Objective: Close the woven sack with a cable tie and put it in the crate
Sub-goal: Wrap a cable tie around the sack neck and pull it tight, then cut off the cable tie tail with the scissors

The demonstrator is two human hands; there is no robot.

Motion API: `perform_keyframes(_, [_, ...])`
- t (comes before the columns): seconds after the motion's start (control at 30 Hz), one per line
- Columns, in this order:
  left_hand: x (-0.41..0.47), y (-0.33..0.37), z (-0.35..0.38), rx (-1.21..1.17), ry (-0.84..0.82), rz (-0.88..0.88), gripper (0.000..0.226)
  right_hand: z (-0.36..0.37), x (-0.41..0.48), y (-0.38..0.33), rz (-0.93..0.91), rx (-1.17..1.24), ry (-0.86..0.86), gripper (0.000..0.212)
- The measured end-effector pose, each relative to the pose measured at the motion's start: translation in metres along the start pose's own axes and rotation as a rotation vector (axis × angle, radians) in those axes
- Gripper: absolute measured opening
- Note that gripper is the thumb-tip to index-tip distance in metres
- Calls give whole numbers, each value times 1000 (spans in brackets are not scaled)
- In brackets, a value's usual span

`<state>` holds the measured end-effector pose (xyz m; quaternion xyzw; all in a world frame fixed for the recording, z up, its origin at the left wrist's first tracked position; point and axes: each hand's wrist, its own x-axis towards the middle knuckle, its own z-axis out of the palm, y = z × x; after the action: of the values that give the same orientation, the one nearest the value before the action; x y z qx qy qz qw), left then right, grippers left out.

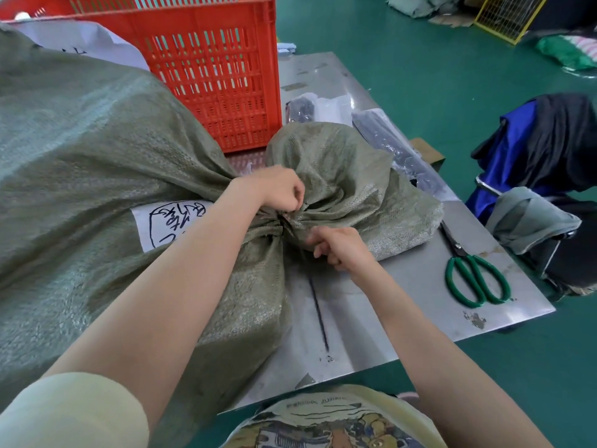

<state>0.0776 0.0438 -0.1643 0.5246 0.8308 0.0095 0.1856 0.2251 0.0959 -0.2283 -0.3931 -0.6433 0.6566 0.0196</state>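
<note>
Sack (97, 163), green woven, bulky, lying across left half of tabletop (420, 318) and overhanging its left edge; white label with black handwriting on upper face. Neck gathered near tabletop centre, loose mouth flaring toward far right. Crate (223, 76), red slatted plastic, standing at far edge, touching sack. Scissors (475, 276), green-handled, flat near right edge. Left hand (277, 189) in closed grip, pinching gathered neck from above. Right hand (339, 247) in closed grip at near side of neck; held item hidden by fingers. Cable tie (318, 313), black, thin, running from neck toward near edge.
</note>
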Motion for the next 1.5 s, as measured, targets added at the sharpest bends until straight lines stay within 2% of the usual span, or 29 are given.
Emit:
perform_keyframes(0.1, [9, 37, -10, -22, 133, 96, 28, -19, 3, -1, 17, 58, 65, 24])
perform_keyframes(0.3, [41, 107, 8, -141, 14, 256, 26, -76, -4, 10, 21, 169, 259, 17])
perform_keyframes(0.47, [57, 155, 31, -182, -76, 283, 27, -124, -17, 39, 90, 267, 391, 19])
perform_keyframes(0.7, [78, 208, 76, -174, -223, 299, 30, -163, -28, 75, 168, 245, 545, 17])
perform_keyframes(0.83, [86, 218, 94, -164, -271, 278, 32, -175, -26, 95, 112, -49, 691, 15])
perform_keyframes(0.93, [91, 220, 104, -121, -299, 257, 34, -181, -24, 107, 108, -315, 750, 30])
perform_keyframes(1.03, [93, 221, 107, -110, -333, 243, 33, -183, -22, 113, 98, -477, 688, 43])
perform_keyframes(1.17, [92, 214, 102, -170, -316, 209, 31, -186, -12, 111, 195, -730, 575, 38])
perform_keyframes(1.23, [90, 207, 98, -202, -300, 190, 30, -189, -10, 109, 212, -684, 585, 31])
perform_keyframes(1.4, [85, 181, 82, -232, -220, 137, 27, -173, -10, 104, 101, -218, 751, 14])
perform_keyframes(1.5, [80, 165, 70, -230, -149, 108, 26, -158, -4, 86, -39, -219, 701, 16])
